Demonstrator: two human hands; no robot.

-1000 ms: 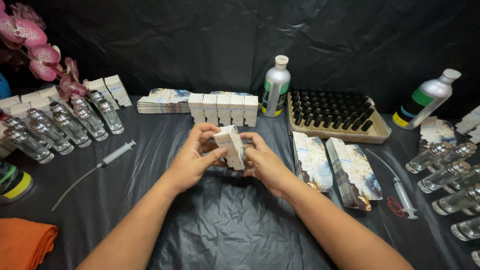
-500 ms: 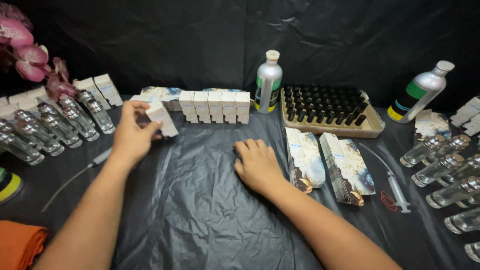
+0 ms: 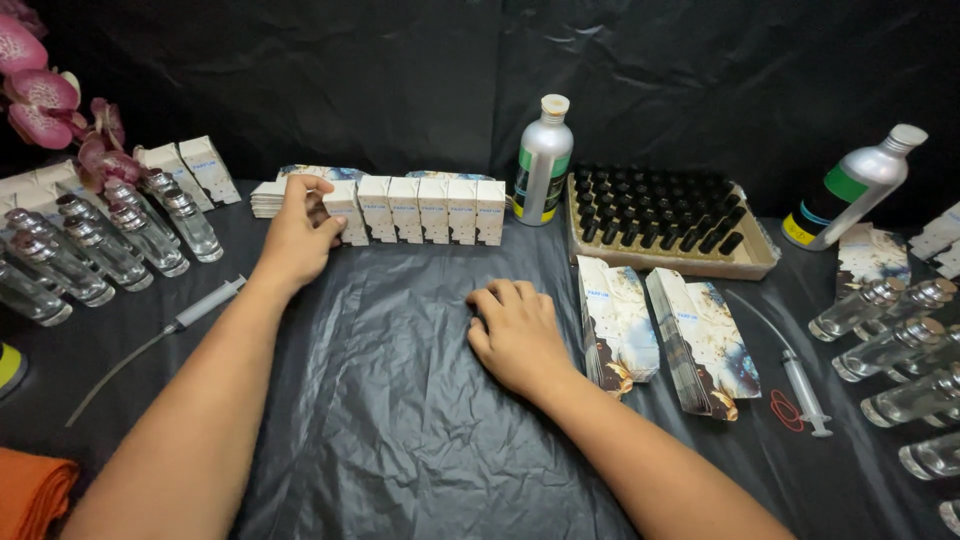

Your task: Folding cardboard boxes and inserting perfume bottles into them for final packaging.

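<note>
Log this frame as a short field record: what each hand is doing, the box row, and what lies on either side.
left hand: left hand grips the folded box at the left end of the row
right hand: right hand lies flat, palm down, on the black plastic sheet, holding nothing
box row: upright white boxes side by side, touching
left side: clear glass bottles, syringe, orchid flowers
right side: flat box stacks, tray of black caps, two silver bottles
</note>
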